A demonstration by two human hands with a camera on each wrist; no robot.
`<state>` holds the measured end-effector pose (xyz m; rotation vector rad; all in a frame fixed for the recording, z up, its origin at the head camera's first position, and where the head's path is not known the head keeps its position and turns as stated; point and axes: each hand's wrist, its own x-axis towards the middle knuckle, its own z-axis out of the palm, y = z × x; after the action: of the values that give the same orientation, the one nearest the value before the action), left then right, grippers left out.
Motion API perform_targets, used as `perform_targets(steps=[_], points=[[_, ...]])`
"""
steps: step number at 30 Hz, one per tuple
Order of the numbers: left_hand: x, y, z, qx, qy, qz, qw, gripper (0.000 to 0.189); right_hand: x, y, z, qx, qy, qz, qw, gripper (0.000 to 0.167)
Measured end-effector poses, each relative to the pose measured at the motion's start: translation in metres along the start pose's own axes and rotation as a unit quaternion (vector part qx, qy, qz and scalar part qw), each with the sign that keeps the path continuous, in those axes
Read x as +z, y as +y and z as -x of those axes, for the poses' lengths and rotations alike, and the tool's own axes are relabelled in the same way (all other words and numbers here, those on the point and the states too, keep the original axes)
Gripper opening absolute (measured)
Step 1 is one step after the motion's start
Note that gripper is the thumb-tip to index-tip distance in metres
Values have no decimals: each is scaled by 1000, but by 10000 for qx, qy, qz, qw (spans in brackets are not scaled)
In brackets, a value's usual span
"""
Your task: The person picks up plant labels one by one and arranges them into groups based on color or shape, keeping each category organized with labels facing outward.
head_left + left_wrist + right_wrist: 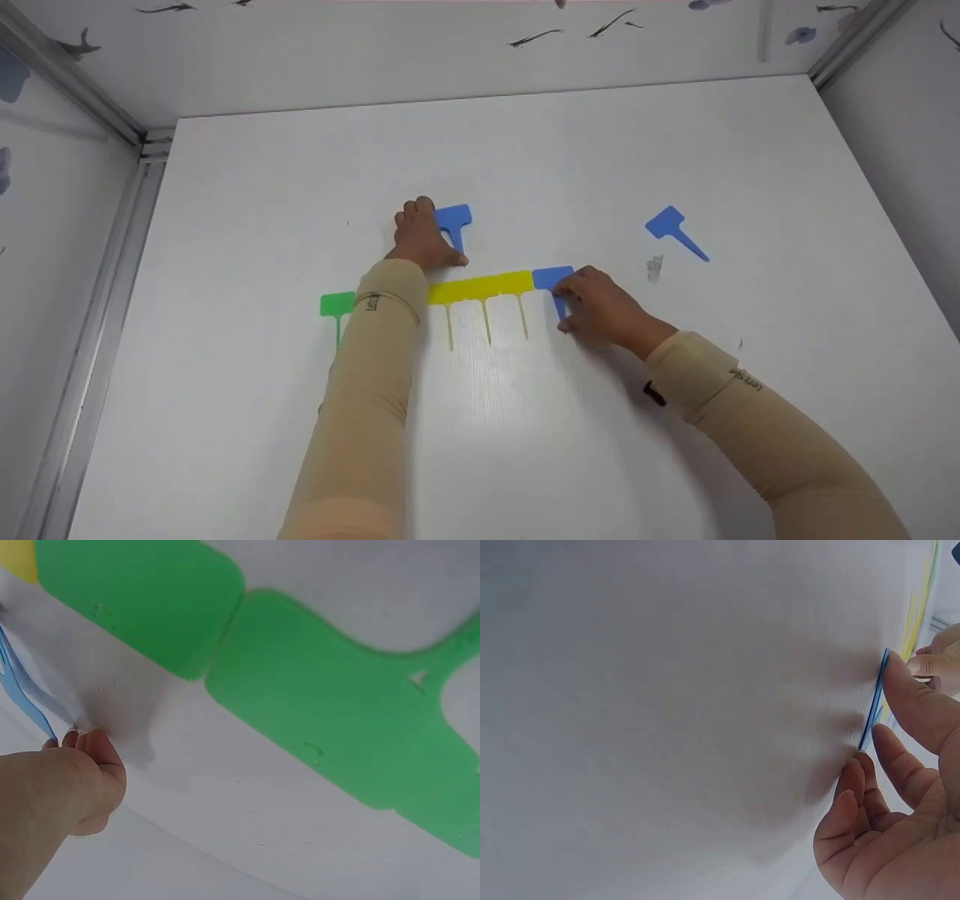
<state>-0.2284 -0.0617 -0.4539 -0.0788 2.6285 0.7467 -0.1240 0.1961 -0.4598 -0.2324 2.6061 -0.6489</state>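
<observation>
My left hand (424,236) pinches blue T-shaped plant labels (455,217) above the row; its palm side is hidden in the head view. In the left wrist view, the fingers of that hand (82,780) meet the edge of the blue plastic (22,697). At the row's right end, my right hand (604,307) holds another blue plant label (551,277) between thumb and fingers, its head against the last yellow label (516,283). The right wrist view shows this blue label (873,701) edge-on between thumb and fingertips.
Several yellow labels (465,289) stand side by side with stems toward me. A green label (335,304) shows left of my left sleeve, which covers part of the row. A loose blue label (666,223) lies tilted at the right. Walls (450,60) border the white table (562,165).
</observation>
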Motion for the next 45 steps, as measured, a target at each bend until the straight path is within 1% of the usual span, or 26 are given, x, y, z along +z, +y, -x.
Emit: perform_targets(steps=[2, 6, 10, 12, 17, 24, 29, 33, 36, 40, 45], points=[[1, 0, -1, 23, 15, 195, 9998, 96, 0, 1, 1, -84, 31, 48, 9999, 47], [3, 1, -3, -44, 10, 605, 9982, 99, -1, 2, 2, -218, 79, 123, 9997, 45], [4, 5, -3, -169, -51, 966, 9952, 99, -1, 2, 1, -175, 73, 67, 9998, 45], [5, 6, -4, -166, -78, 1075, 9940, 98, -1, 2, 1, -178, 67, 71, 9998, 45], [8, 6, -6, -62, -72, 1153, 9933, 96, 0, 2, 1, -191, 66, 78, 9998, 46], [9, 8, -4, 59, -33, 1429, 9897, 91, 0, 3, 1, -188, 77, 6, 9998, 46], [10, 9, -2, 85, -17, 1553, 9878, 88, 1, 3, 0, -192, 89, 21, 9998, 46], [11, 7, -1, 256, 32, 1773, 9838, 85, 0, 3, 0, -331, 151, 18, 9993, 45], [12, 8, -1, 301, 54, 1845, 9823, 83, 0, 3, 0, -384, 164, 36, 9991, 45], [12, 10, 0, 217, 39, 1864, 9822, 81, 0, 3, 1, -360, 141, 20, 9993, 45], [11, 11, 1, 271, 67, 1996, 9795, 79, 1, 4, 0, -383, 135, 27, 9992, 45]])
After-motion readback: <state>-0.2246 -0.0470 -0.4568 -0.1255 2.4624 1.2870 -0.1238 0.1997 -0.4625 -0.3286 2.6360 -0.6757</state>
